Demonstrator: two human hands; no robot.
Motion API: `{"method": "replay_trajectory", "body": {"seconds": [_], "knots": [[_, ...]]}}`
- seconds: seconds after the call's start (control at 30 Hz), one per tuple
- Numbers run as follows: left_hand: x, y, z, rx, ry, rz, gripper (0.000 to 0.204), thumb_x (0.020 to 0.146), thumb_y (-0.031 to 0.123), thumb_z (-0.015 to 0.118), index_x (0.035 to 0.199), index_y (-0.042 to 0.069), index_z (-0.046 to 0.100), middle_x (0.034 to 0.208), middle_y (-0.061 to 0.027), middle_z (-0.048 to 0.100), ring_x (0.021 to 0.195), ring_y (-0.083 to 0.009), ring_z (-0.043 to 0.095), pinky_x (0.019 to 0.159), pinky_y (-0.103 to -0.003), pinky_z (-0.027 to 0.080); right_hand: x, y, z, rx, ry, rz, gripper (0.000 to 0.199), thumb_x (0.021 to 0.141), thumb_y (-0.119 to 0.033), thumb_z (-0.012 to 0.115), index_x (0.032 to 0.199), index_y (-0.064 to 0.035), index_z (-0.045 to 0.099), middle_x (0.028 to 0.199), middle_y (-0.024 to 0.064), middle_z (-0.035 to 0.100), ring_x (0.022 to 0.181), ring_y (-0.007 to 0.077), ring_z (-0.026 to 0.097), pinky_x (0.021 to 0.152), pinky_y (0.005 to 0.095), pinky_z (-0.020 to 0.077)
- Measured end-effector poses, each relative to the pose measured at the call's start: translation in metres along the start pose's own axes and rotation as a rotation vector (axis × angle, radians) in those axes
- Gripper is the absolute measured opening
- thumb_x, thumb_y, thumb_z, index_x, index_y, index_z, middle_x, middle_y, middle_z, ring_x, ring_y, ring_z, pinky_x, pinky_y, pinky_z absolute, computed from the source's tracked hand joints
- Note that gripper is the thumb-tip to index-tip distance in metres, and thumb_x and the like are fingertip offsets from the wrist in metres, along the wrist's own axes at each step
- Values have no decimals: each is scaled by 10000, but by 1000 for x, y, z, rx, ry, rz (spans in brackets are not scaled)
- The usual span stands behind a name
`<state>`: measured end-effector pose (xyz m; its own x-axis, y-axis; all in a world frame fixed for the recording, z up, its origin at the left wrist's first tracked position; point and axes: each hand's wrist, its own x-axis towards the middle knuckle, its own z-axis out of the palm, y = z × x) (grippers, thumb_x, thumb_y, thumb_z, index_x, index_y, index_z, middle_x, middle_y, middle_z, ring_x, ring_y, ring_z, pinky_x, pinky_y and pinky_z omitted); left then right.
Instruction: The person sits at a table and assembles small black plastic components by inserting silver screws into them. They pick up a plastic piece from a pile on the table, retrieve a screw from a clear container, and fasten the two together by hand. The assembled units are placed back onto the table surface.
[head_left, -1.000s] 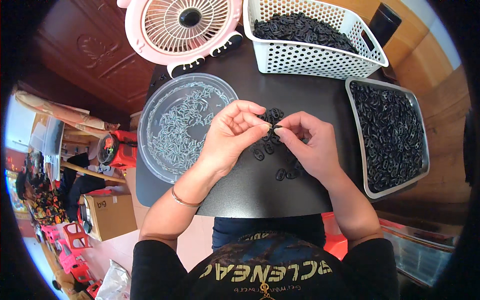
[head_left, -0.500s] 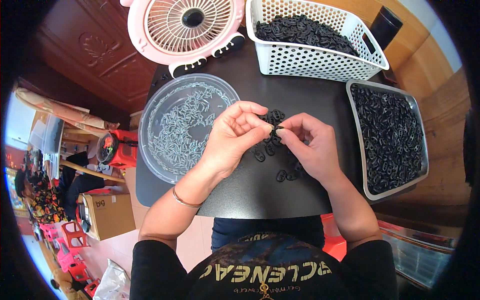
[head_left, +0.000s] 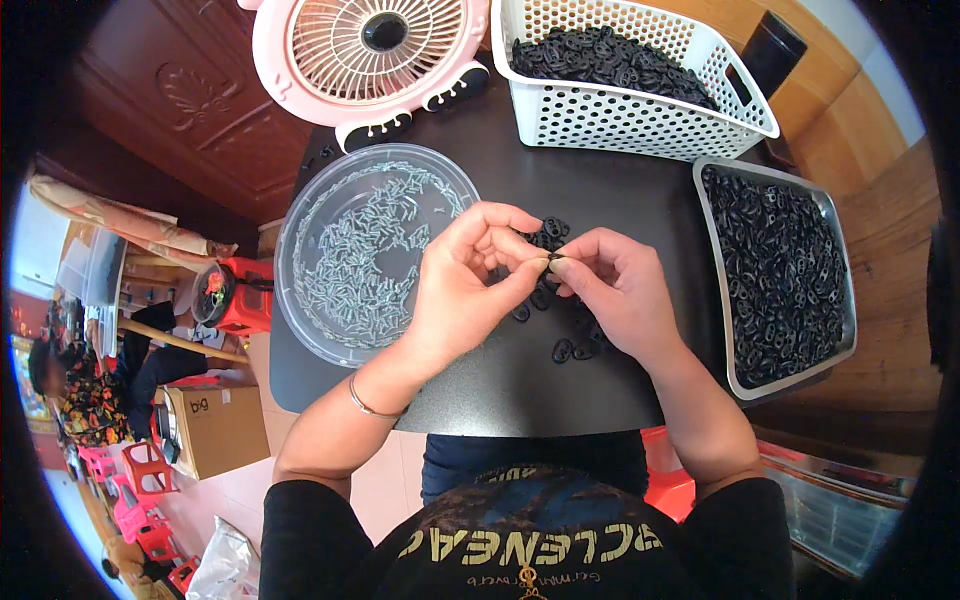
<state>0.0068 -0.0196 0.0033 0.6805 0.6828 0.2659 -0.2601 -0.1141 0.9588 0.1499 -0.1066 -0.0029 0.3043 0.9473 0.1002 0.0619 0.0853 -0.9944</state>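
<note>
Over the middle of the dark table, my left hand [head_left: 478, 270] and my right hand [head_left: 622, 290] meet at the fingertips. Both are closed in a pinch on one small black plastic piece [head_left: 551, 257], mostly hidden by the fingers. Under and around the hands lie several loose black oval pieces with holes [head_left: 565, 351]. Left of my left hand stands a round clear tub [head_left: 290, 285] with many small silvery metal pins [head_left: 360, 265] in it. To the right is a metal tray [head_left: 742, 385] filled with black oval pieces [head_left: 785, 270].
A white perforated basket [head_left: 620, 125] of black pieces stands at the back right, beside a black cylinder [head_left: 773, 52]. The pink fan [head_left: 270, 50] is at the back left. On the floor to the left are a cardboard box [head_left: 220, 430] and red stools [head_left: 150, 468]; another person sits there.
My left thumb and index finger have moved slightly right, so the fingertips of both hands are now closer together around the black piece.
</note>
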Motion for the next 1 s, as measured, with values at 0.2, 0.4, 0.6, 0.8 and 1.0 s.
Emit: {"method": "replay_trajectory", "body": {"seconds": [0.2, 0.4, 0.6, 0.8, 1.0], "knots": [[3, 1, 0, -79, 18, -64, 288, 769, -72, 577, 1033, -19, 475, 823, -57, 586, 760, -75, 572, 691, -189, 467, 2, -5, -3, 162, -58, 97, 117, 806, -86, 599, 852, 19, 579, 749, 40, 610, 661, 70, 566, 600, 200, 463], [2, -3, 0, -122, -91, -84, 281, 767, -65, 593, 1018, -6, 481, 866, -37, 559, 776, -66, 558, 701, -191, 472, 3, -5, -5, 208, -44, 160, 128, 813, -124, 602, 865, -9, 588, 753, 19, 599, 650, 57, 528, 572, 176, 412], [1, -3, 0, -46, -45, -116, 162, 774, -58, 587, 904, 9, 519, 815, -5, 575, 745, -35, 544, 649, -165, 444, 2, -3, -3, 266, -67, 129, 106, 813, -118, 601, 850, -20, 585, 745, 2, 583, 656, 45, 509, 584, 175, 403], [1, -3, -3, -70, -37, -143, 99, 806, -24, 561, 900, 1, 540, 837, -22, 591, 755, -44, 553, 665, -170, 450, 3, 3, -2, 204, -97, 51, 84, 811, -92, 596, 853, -25, 567, 739, -6, 565, 648, 39, 515, 578, 182, 420], [3, 1, -3, -214, -47, -238, 95, 832, 1, 533, 924, -19, 544, 862, -52, 596, 804, -109, 592, 745, -232, 499, 1, 3, 2, 17, 79, -176, 134, 797, -34, 571, 930, -18, 573, 789, 27, 564, 623, 50, 536, 541, 181, 434]]}}
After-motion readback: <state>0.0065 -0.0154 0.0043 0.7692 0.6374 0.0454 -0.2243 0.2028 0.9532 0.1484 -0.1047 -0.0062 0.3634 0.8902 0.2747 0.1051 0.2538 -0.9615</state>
